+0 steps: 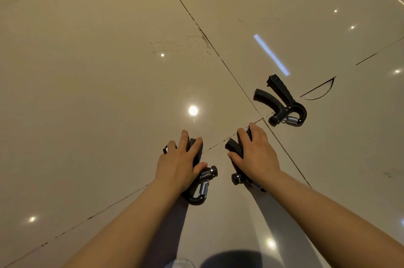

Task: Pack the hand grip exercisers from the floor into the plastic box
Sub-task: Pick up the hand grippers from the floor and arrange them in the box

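Fingers (pixel 184 136) of the left hand (pixel 177 162) are laid spread over the handles of a black plastic hand grip exerciser with a chrome coil spring (pixel 202 182), the thumb curled against its adjusting knob; whether a firm grasp has been closed cannot be told, since the palm covers the handles; the right hand (pixel 254 154) is pressed likewise on a second black hand grip exerciser (pixel 235 147), its fingers lying slightly apart over the handles and its thumb hooked round the nearer one; both exercisers are lying on the glossy beige tiled floor (pixel 98 92), just beside each other, near a dark grout joint; a third black hand grip exerciser (pixel 282 103) is left untouched on the floor, beyond the right hand and apart from it; a slip is judged the likeliest fault, because only one handle of each sprung pair may be caught, so that the exerciser swings or drops when lifted; skidding on the polished tile could also be caused by downward pressure; the plastic box is nowhere in view, so its place cannot be told; much of both held exercisers is hidden under the hands; a pale rounded object and a dark shape at the bottom edge are cut off and cannot be identified.
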Available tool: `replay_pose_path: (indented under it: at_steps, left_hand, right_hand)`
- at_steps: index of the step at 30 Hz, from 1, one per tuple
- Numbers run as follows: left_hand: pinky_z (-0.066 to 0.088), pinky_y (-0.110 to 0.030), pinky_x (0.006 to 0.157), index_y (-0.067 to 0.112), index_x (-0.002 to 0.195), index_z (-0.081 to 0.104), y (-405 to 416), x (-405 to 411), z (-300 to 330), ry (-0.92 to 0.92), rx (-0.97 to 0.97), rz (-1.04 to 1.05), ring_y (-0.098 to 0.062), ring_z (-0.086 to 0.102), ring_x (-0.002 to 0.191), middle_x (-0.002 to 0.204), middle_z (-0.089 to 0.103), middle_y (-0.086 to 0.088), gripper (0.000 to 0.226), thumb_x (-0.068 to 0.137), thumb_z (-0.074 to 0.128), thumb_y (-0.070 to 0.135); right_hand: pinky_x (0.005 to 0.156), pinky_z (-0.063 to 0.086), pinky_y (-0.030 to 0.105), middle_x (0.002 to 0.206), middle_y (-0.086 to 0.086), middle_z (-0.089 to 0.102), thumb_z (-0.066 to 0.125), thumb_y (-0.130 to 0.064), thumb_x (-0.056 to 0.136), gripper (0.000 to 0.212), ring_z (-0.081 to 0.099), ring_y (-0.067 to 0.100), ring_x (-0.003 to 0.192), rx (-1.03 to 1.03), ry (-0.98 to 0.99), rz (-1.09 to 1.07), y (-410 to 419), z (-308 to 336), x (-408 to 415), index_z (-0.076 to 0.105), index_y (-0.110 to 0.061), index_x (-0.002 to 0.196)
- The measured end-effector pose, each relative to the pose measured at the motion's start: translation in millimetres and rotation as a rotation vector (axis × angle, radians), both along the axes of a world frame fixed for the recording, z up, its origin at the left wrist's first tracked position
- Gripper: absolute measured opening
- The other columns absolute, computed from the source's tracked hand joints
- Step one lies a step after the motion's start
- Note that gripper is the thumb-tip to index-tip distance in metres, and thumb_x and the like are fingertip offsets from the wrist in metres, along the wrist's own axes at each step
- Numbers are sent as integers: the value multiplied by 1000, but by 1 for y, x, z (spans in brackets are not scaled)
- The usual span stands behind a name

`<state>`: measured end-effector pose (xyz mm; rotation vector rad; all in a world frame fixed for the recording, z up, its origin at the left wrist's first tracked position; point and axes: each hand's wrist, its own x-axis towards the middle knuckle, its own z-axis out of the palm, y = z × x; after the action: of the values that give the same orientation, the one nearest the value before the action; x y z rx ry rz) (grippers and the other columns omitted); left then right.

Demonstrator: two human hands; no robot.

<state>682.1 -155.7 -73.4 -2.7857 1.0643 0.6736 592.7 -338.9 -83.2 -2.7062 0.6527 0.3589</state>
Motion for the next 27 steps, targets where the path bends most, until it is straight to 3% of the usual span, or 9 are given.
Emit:
replay_pose_path:
  at_steps: [3, 6, 9, 13, 15, 17, 19, 23, 27]
  left_hand:
    - [49, -33, 71, 33, 144, 15, 8, -3, 5, 7, -12, 74, -26, 45, 108, 147, 18, 0, 62, 91, 34, 60]
    - [49, -32, 75, 29, 145, 21, 23, -8, 7, 38, -52, 135, -25, 47, 106, 136, 32, -1, 61, 92, 35, 58]
    - [47, -29, 75, 21, 141, 34, 37, -19, 6, 59, -128, 210, -22, 53, 98, 124, 41, -2, 59, 92, 39, 55]
    - [48, -28, 59, 22, 129, 51, 52, -31, 9, -14, -159, 190, -20, 57, 93, 116, 52, 4, 64, 84, 41, 66]
    - [51, -30, 75, 23, 137, 45, 59, -34, 11, 6, -220, 125, -18, 49, 114, 132, 48, 6, 82, 73, 42, 75]
    - [28, -30, 107, 29, 149, 16, 68, -36, 5, 161, -216, 50, -9, 14, 139, 154, 15, 12, 105, 62, 51, 77]
    - [19, -36, 111, 30, 149, 9, 72, -31, -2, 169, -163, -112, -7, 0, 141, 156, 7, 10, 118, 52, 65, 67]
    - [50, -41, 90, 25, 130, 46, 63, -15, -6, 88, -206, -270, -25, 47, 123, 128, 55, 0, 90, 47, 71, 50]
    - [50, -35, 77, 27, 114, 54, 59, -18, 6, 1, -280, -295, -18, 44, 107, 107, 56, 6, 65, 58, 60, 59]
  right_hand:
    - [102, 36, 37, 145, 11, 32, 58, -54, 83, 74, 29, 28, 132, -47, 2, 33, -5, 2, 3, 31, -17, 141]
    - [98, 38, 34, 137, 6, 40, 63, -58, 77, 87, 35, 23, 127, -19, 8, 46, -15, 6, 6, 23, -20, 145]
    - [96, 41, 33, 141, 6, 34, 64, -53, 79, 91, 31, 23, 129, 5, 43, 104, -18, 9, 4, 13, -20, 147]
    - [96, 42, 38, 152, 10, 21, 54, -58, 84, 92, 26, 27, 135, -90, 93, 170, -18, 11, -1, 5, -17, 150]
    - [97, 41, 41, 153, 12, 15, 49, -65, 83, 95, 27, 29, 134, -137, 130, 143, -19, 12, -3, 1, -18, 150]
    - [94, 42, 40, 146, 15, 25, 47, -73, 78, 101, 35, 29, 126, -180, 145, 110, -22, 13, -6, 1, -18, 149]
    - [90, 44, 38, 135, 12, 35, 46, -78, 75, 106, 41, 26, 116, -197, 147, 115, -27, 13, -8, -1, -17, 149]
    - [83, 47, 32, 131, 13, 37, 56, -68, 77, 105, 44, 26, 111, -105, 133, 150, -27, 16, -3, -3, -18, 149]
    - [80, 48, 31, 133, 11, 35, 65, -56, 75, 105, 45, 25, 110, -75, 92, 174, -22, 28, -10, 0, -18, 148]
